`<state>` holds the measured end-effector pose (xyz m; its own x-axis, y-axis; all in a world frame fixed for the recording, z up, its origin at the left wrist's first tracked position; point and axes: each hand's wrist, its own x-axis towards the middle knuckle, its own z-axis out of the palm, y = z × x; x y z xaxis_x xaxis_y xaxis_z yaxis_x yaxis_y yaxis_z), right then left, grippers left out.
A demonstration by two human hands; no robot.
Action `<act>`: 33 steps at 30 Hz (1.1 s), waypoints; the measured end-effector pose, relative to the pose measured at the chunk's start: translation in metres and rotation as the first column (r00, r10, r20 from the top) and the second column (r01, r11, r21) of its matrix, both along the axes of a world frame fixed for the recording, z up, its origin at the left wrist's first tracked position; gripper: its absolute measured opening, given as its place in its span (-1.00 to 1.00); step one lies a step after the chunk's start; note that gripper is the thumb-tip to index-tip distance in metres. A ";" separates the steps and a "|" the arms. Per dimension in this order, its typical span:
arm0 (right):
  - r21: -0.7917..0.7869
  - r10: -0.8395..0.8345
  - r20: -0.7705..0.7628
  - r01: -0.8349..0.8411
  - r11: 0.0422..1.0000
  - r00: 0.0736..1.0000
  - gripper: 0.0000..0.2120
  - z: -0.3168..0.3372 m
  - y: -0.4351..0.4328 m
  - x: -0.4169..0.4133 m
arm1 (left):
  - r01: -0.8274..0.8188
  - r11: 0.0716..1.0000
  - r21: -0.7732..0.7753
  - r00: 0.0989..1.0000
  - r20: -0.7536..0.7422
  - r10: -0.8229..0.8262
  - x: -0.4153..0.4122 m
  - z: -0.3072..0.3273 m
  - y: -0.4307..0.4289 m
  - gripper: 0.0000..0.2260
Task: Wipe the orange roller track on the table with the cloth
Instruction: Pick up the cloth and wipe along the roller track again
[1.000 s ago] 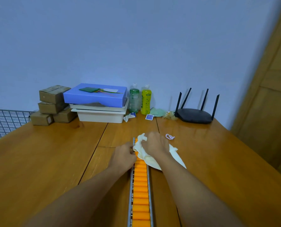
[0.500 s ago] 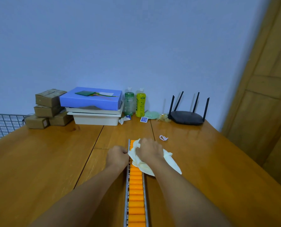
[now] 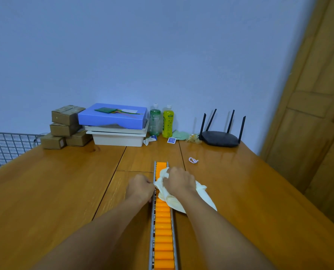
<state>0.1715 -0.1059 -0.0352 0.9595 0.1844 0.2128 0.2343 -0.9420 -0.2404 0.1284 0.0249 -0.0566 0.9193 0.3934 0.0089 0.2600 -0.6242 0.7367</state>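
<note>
The orange roller track (image 3: 163,230) runs in a metal frame from the bottom edge up the middle of the wooden table (image 3: 55,191). Its far end shows beyond my hands. My right hand (image 3: 178,181) presses a crumpled cream cloth (image 3: 181,199) onto the rollers near that far end, and the cloth trails off to the right onto the table. My left hand (image 3: 139,189) is closed against the left rail of the track, beside the cloth.
Along the wall stand stacked cardboard boxes (image 3: 65,126), a blue box on white trays (image 3: 113,124), two bottles (image 3: 161,121) and a black router (image 3: 220,136). A small white loop (image 3: 193,160) lies right of the track's end. A wire grid (image 3: 6,147) sits at left, a wooden door (image 3: 318,114) at right.
My right hand and the cloth have slid back toward me along the track, uncovering the far end rollers. My left hand stays at the left rail. The camera has tilted up.
</note>
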 end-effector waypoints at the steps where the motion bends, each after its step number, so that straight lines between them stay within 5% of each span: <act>1: 0.001 0.000 0.000 0.000 1.000 1.000 -0.75 0.000 -0.001 -0.003 | -0.001 1.000 0.001 1.000 -0.007 0.001 -0.004 0.001 0.000 -0.77; 33: -0.061 -0.068 -0.044 0.065 0.996 0.997 -0.87 0.003 -0.036 -0.143 | -0.005 1.000 0.024 1.000 -0.030 0.006 -0.132 0.003 -0.027 -0.91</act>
